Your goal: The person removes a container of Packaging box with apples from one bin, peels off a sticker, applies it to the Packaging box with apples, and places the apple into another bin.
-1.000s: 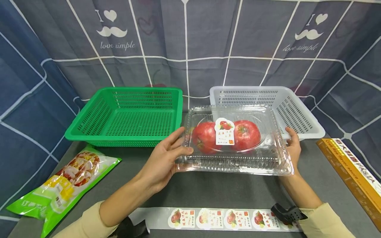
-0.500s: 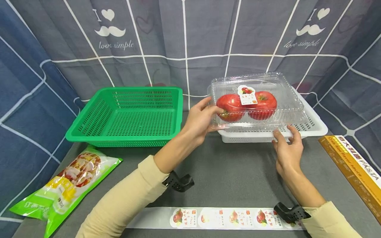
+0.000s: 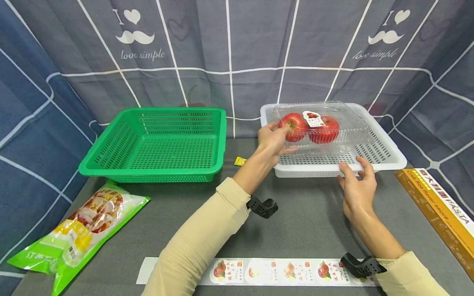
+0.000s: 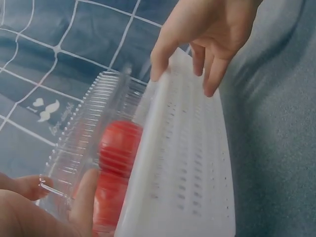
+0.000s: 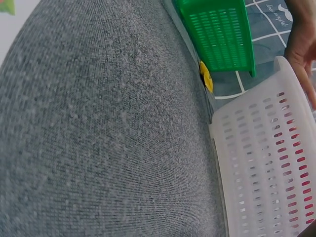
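Observation:
My left hand [image 3: 275, 139] grips the left end of a clear plastic fruit box [image 3: 349, 119], thumb over the lid edge. Two red apples [image 3: 324, 130] show through it, and a white fruit label [image 3: 313, 119] sits on the lid. The box lies tilted within the white basket [image 3: 392, 158]. In the left wrist view, the left fingers [image 4: 84, 202] hold the box beside the basket wall. My right hand [image 3: 358, 187] is at the basket's front rim, fingers loosely spread; the left wrist view shows its fingertips [image 4: 159, 71] touching the rim.
A green basket [image 3: 152, 174] stands left of the white one, with a small yellow packet [image 3: 240, 161] between them. A green food bag [image 3: 85, 226] lies at left, a pasta box [image 3: 440, 213] at right. A label strip [image 3: 296, 271] runs along the front, partly under the left sleeve.
The fruit box has moved back and right, then down into the white basket, with the left hand on it. The right hand has let go of the box and stays at the basket rim.

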